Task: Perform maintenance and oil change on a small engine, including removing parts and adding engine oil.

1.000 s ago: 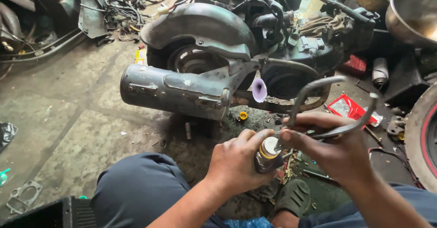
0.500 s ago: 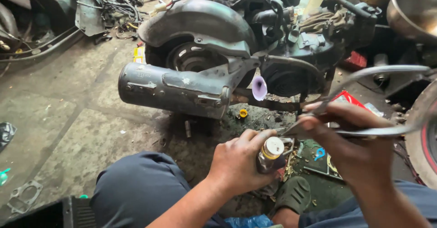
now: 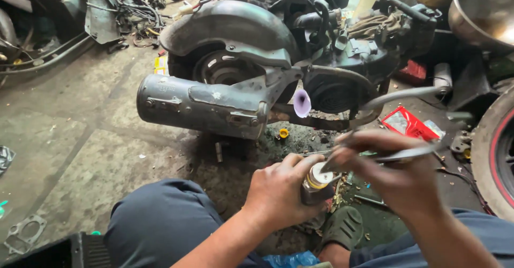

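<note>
My left hand [image 3: 281, 193] grips a small dark cylindrical part [image 3: 317, 185] with a brass-coloured rim and a pale top. My right hand [image 3: 396, 179] holds long-handled metal pliers [image 3: 399, 123], their tips resting at the top of the part. The handles spread out to the right, blurred by motion. Both hands work low, in front of a scooter engine [image 3: 267, 64] with a grey exhaust muffler [image 3: 198, 104] lying across its front.
A small purple funnel [image 3: 302, 103] sticks out of the engine. A red packet [image 3: 408, 123] lies on the oily floor at right, beside a tyre [image 3: 495, 155]. A metal bowl [image 3: 482, 11] sits at top right. Wires and panels crowd the top left. My knee [image 3: 166, 220] is in front.
My right hand has swung the pliers from upright to lying flatter, handles now pointing right, tips staying on the part. My left hand has held still.
</note>
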